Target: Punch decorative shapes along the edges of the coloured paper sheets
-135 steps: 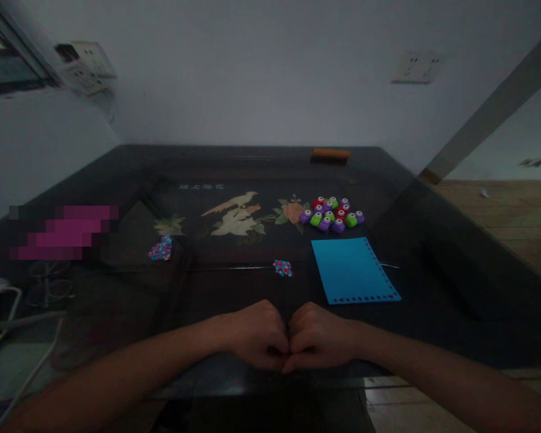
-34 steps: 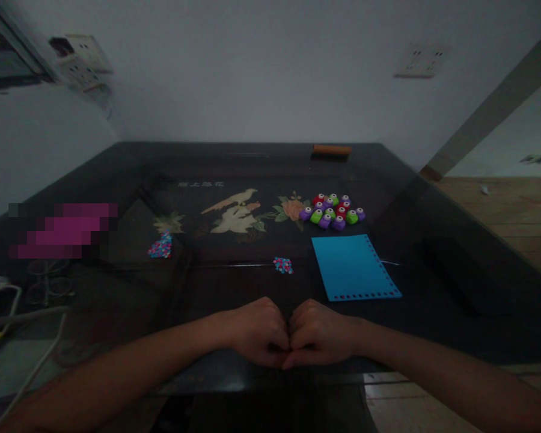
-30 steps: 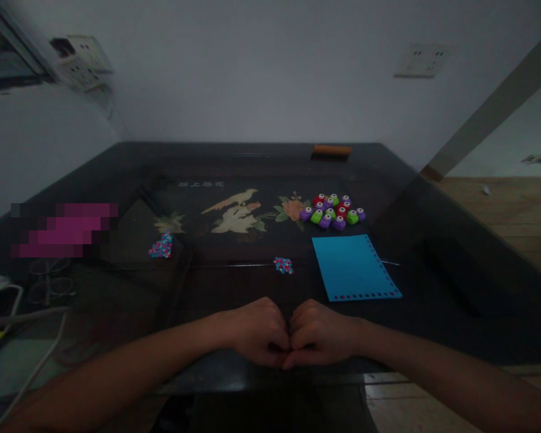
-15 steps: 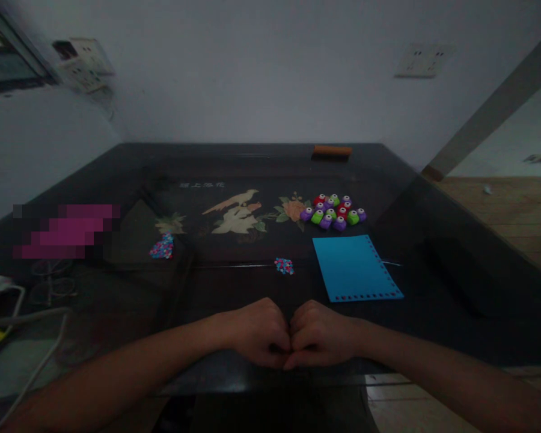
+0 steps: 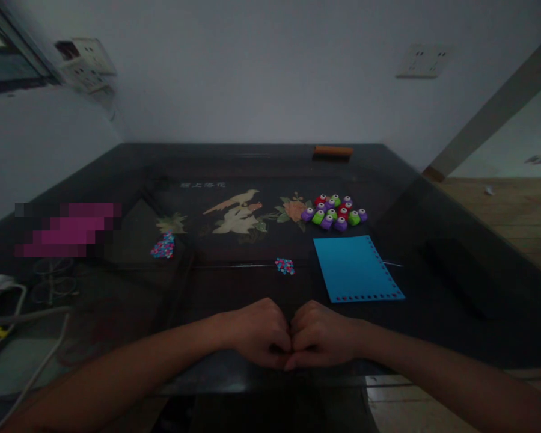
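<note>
My left hand (image 5: 264,334) and my right hand (image 5: 320,335) are both closed in fists, knuckles touching, at the near edge of the dark table (image 5: 234,288). Nothing shows in either of them. Beyond them lies a small pile of pink, blue and white bits (image 5: 284,266). To its right is a blue sheet (image 5: 358,269) with small holes or marks along its bottom and right edges. Several red, green and purple punch-like pieces (image 5: 331,213) stand behind the sheet. A larger pile of coloured bits (image 5: 163,246) lies to the left.
An orange-brown roll (image 5: 332,151) lies near the back edge. A dark flat object (image 5: 464,276) is on the right. At the left are a blurred pink item (image 5: 74,228), a coiled cable (image 5: 53,282) and white cables (image 5: 56,343). The wall rises behind the table.
</note>
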`<state>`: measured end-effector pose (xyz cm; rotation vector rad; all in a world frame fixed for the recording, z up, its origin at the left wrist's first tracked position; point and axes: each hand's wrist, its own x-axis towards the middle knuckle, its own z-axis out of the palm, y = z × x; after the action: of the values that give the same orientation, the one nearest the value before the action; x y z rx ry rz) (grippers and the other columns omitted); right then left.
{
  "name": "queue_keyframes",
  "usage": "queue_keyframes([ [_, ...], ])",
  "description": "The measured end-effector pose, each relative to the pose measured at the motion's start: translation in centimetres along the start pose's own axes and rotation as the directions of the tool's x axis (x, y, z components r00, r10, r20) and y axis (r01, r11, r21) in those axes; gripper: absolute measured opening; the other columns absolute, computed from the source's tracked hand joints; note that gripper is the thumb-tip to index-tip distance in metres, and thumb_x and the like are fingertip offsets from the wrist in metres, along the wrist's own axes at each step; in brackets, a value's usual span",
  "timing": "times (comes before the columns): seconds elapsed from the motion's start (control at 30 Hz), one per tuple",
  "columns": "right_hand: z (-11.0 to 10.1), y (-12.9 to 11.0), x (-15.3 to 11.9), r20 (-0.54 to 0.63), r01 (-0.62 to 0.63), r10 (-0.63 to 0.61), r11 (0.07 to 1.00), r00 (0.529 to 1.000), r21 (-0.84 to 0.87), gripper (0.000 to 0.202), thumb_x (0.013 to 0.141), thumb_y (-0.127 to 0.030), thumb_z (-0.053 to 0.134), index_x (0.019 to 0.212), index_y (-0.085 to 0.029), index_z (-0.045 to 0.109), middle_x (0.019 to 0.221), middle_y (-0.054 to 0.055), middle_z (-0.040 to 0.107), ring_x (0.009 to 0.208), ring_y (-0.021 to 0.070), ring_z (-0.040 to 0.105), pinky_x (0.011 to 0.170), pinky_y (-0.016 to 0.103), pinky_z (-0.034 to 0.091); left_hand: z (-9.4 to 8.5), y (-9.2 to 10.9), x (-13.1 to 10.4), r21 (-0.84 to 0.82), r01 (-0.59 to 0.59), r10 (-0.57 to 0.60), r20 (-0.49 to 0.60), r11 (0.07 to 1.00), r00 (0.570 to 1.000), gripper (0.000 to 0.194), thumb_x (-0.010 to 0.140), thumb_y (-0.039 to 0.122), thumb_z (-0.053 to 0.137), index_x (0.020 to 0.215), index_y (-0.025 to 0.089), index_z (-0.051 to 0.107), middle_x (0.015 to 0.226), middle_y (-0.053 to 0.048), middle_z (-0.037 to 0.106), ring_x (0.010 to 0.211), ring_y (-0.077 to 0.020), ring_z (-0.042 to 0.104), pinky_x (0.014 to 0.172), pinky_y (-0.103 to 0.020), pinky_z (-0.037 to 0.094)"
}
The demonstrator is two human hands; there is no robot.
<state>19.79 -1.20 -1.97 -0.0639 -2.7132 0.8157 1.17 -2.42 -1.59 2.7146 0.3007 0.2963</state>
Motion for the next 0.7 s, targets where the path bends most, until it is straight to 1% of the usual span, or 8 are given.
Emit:
queue_keyframes([
  [0.3,-0.05,-0.02,0.02,0.002,-0.006,0.006,1.0,1.0,0.007,0.044,0.093,-0.042,0.045,0.062,-0.016,0.062,0.055,0.003,0.065,0.048,0.0095,0.057,0.051,0.024,0.033,-0.09,0.05,0.01,0.005,-0.001,0.001,0.005,1.0,1.0,0.021,0.074,0.027,0.07,0.056,0.018,0.064,0.053,0.002,0.066,0.049,-0.0112,0.059,0.044,-0.027,0.032],
  [0.47,0.01,0.04,0.01,-0.002,0.006,-0.006,1.0,1.0,-0.005,0.044,0.092,-0.042,0.045,0.06,-0.016,0.061,0.052,0.002,0.063,0.046,0.0096,0.055,0.05,0.025,0.032,0.17,-0.08,0.0,0.022,0.007,-0.007,0.003,1.0,1.0,0.021,0.074,0.029,0.07,0.056,0.018,0.064,0.053,0.002,0.065,0.049,-0.0116,0.059,0.044,-0.028,0.032],
  [0.6,0.0,0.0,-0.01,-0.03,0.011,-0.011,1.0,1.0,0.005,0.044,0.092,-0.042,0.046,0.06,-0.016,0.061,0.052,0.002,0.063,0.046,0.0097,0.055,0.05,0.025,0.032,0.23,-0.13,0.01,0.02,-0.002,0.002,0.008,1.0,1.0,0.022,0.075,0.029,0.069,0.057,0.018,0.064,0.053,0.002,0.066,0.049,-0.0115,0.059,0.044,-0.028,0.032],
  [0.7,-0.01,-0.01,-0.03,-0.026,0.008,-0.008,1.0,1.0,0.004,0.044,0.092,-0.042,0.046,0.062,-0.015,0.062,0.053,0.002,0.064,0.047,0.0098,0.056,0.05,0.024,0.033,0.09,-0.06,0.01,0.011,0.002,-0.002,0.006,1.0,1.0,0.022,0.074,0.028,0.069,0.056,0.018,0.063,0.053,0.001,0.065,0.049,-0.0115,0.059,0.045,-0.027,0.033],
])
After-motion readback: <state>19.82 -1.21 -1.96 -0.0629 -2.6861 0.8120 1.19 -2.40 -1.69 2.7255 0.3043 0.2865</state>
